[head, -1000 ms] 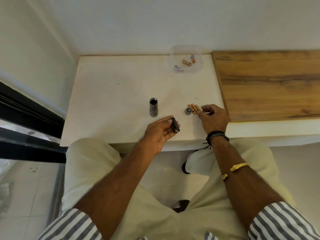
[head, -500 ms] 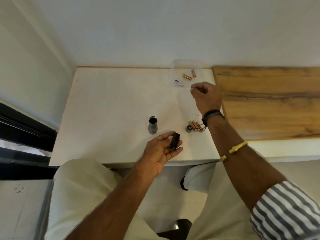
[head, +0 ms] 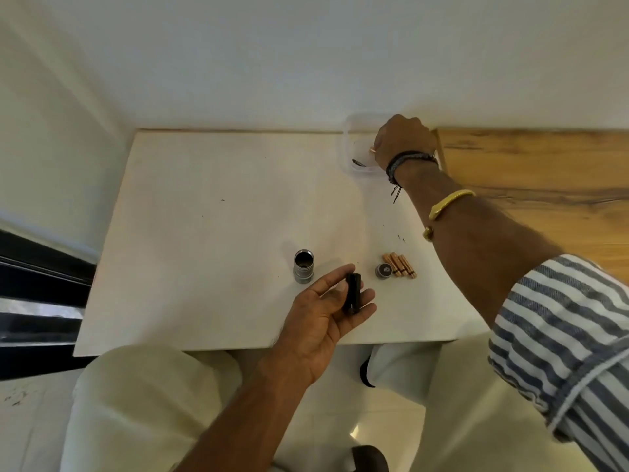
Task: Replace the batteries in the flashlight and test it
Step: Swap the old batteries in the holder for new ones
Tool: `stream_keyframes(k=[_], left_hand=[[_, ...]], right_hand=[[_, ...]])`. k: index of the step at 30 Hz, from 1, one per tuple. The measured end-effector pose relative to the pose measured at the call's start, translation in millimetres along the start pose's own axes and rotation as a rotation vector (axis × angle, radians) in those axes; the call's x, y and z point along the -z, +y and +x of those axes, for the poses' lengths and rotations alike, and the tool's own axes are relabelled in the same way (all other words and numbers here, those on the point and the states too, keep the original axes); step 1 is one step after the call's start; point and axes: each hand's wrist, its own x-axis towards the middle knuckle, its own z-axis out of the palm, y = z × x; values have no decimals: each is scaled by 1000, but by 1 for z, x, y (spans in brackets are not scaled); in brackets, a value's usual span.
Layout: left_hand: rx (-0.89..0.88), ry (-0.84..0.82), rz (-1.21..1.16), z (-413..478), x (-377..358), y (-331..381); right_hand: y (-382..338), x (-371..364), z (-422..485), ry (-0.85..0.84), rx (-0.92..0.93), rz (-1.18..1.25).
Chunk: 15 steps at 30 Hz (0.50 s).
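Note:
The grey flashlight body [head: 303, 266] stands upright on the white table [head: 211, 240], its open end up. To its right lies the round tail cap [head: 384, 270], touching three copper batteries [head: 399, 264] laid side by side. My left hand [head: 326, 315] holds the black battery holder [head: 352, 293] between thumb and fingers near the table's front edge. My right hand [head: 403, 139] reaches into the clear plastic container [head: 348, 148] at the back, fingers closed; a copper battery end [head: 372, 150] shows at the fingertips. My hand hides the other contents.
A small dark item [head: 358, 162] lies in the container. A wooden board [head: 544, 178] adjoins the table on the right. The wall runs along the back and left. My knees sit below the front edge.
My right hand left the batteries beside the tail cap and went back into the clear container, closing on a battery. My left hand kept hold of the black holder.

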Motion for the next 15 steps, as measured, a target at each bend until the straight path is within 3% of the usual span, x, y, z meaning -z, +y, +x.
stream_keyframes(k=[7, 15], left_hand=[[-12, -46, -13, -1, -1, 0], [-22, -44, 12, -3, -4, 2]], right_hand=[[1, -9, -3, 2, 5, 37], [6, 17, -46, 114, 37, 364]])
